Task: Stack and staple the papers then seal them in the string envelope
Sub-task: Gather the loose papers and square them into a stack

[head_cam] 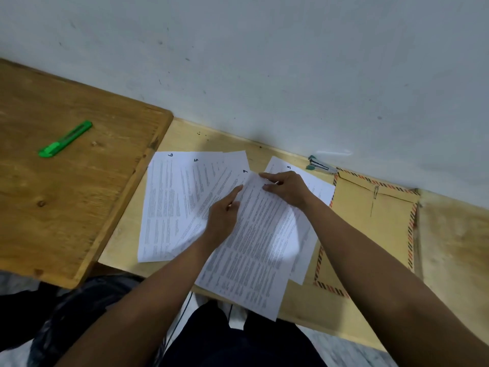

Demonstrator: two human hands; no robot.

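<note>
**A:** From the head camera, what are the two hands doing?

**B:** Both are on the printed papers (246, 234) spread over the pale table (447, 250). The left hand (223, 217) lies on the sheets with its fingers (235, 193) nearly straight and close together, the forefinger pointing up along the left edge of the top sheet (254, 247). The right hand (287, 189) sits at that sheet's upper corner; its fingers are stretched flat toward the left, and whether the thumb pinches the corner from beneath I cannot tell.

**A:** And where do the other sheets lie?

**B:** Fanned out. Left of the left hand's fingers are overlapping pages marked 6 (171, 154) and 5 (196, 160); just above the fingertips of that hand a sheet shows what looks like a 7 or a 1. Behind the right hand's fingers another page, marked 3 (289, 167), pokes out. The top sheet hangs past the near table edge, over the person's lap.

**A:** The envelope and stapler?

**B:** The string envelope (381, 221), tan with a striped border, lies flat to the right of the right hand, partly under the papers. The stapler (321, 165) rests by the wall, beyond the right fingers, just beside the envelope's top corner.

**A:** Anything else?

**B:** A green utility knife (64, 139) on the darker wooden board (66, 207), well to the left of both hands.
</note>
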